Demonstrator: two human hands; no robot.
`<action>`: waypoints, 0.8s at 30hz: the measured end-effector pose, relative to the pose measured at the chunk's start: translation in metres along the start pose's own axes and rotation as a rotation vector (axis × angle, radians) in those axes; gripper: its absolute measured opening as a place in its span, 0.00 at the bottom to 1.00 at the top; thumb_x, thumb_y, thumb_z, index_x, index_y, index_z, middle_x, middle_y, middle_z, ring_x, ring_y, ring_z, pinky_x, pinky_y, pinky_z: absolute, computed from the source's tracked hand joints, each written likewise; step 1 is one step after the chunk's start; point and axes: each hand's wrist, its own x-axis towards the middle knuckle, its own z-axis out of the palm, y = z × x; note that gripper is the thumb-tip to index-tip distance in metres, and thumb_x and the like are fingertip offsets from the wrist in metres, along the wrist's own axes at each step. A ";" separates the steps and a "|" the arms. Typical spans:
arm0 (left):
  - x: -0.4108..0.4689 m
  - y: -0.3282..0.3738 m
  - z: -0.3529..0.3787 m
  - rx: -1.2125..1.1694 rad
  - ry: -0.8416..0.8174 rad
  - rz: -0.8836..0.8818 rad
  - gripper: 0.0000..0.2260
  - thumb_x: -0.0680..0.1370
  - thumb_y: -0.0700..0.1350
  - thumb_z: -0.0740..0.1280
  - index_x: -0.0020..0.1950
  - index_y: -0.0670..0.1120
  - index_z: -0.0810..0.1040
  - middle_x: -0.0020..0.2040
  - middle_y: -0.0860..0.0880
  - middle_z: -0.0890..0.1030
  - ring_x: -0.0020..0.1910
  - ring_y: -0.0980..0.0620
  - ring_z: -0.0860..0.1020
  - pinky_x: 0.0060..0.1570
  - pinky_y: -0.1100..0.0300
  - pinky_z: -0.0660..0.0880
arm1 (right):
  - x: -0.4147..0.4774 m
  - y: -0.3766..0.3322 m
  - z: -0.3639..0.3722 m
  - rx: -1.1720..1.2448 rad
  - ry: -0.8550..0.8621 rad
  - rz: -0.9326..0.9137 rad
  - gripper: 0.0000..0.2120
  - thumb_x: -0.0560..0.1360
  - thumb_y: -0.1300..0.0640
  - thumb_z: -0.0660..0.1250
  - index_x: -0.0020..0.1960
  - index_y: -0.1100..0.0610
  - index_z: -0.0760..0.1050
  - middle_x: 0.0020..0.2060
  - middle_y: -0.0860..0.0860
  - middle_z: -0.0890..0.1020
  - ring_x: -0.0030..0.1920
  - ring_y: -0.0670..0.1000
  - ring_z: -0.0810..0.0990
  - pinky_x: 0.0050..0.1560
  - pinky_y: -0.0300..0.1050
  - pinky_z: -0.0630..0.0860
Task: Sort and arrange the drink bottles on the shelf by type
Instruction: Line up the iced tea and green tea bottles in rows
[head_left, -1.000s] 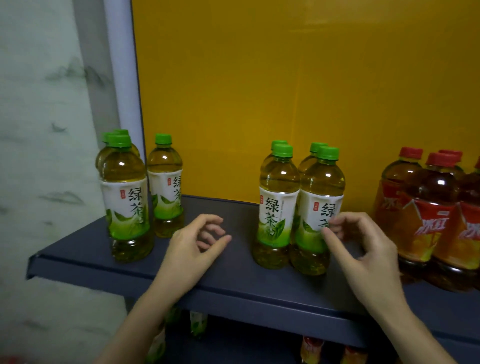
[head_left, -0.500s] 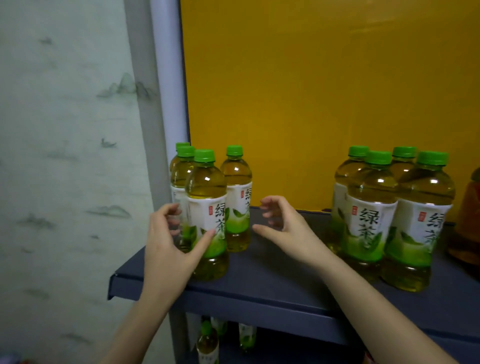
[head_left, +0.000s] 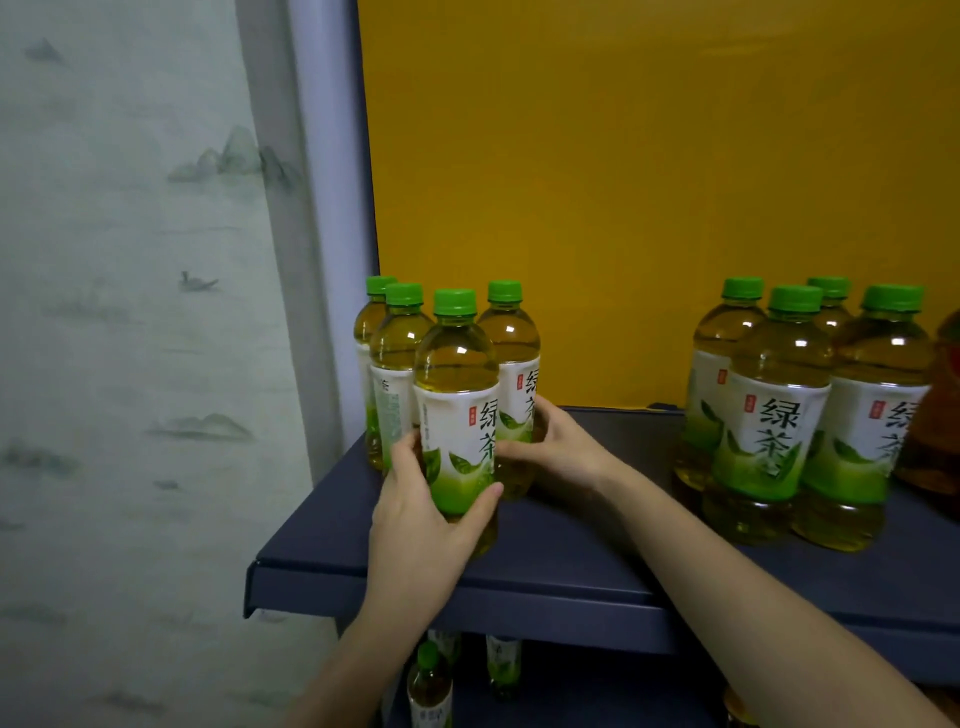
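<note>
Left hand (head_left: 423, 512) wrapped around front green tea bottle (head_left: 457, 415), right hand (head_left: 553, 447) cupping its neighbour (head_left: 511, 364), shelf (head_left: 571, 566) left end: slide both upright, low grip, toward right-hand group (head_left: 769, 415).

A pale wall covering (head_left: 119, 312) printed with grey ink-wash mountains and a small boat is seen at left. A grey-white upright post (head_left: 327, 218) is set beside it. The rear of the unit is closed by a plain mustard-yellow panel (head_left: 649, 182). A dark navy shelf (head_left: 571, 566) is fitted below; dim, even lighting is noted.
</note>
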 end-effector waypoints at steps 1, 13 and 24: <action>0.001 0.001 0.001 -0.007 -0.002 -0.004 0.34 0.67 0.52 0.74 0.67 0.48 0.62 0.63 0.49 0.74 0.61 0.51 0.74 0.58 0.55 0.74 | -0.001 0.001 0.000 -0.013 0.046 -0.018 0.30 0.66 0.63 0.74 0.64 0.57 0.67 0.58 0.52 0.78 0.59 0.50 0.78 0.55 0.42 0.77; 0.021 0.013 0.023 -0.233 -0.189 -0.060 0.32 0.70 0.41 0.73 0.68 0.43 0.59 0.61 0.52 0.71 0.60 0.56 0.71 0.58 0.62 0.69 | -0.035 0.008 -0.041 -0.484 0.640 -0.097 0.29 0.63 0.51 0.77 0.59 0.54 0.68 0.57 0.51 0.79 0.58 0.52 0.76 0.59 0.53 0.74; 0.047 0.019 0.068 -0.269 -0.321 -0.070 0.32 0.70 0.42 0.74 0.67 0.42 0.59 0.62 0.50 0.71 0.59 0.56 0.72 0.48 0.74 0.71 | -0.043 0.013 -0.055 -0.483 0.822 -0.049 0.32 0.67 0.52 0.75 0.66 0.58 0.65 0.62 0.55 0.76 0.62 0.54 0.74 0.56 0.43 0.69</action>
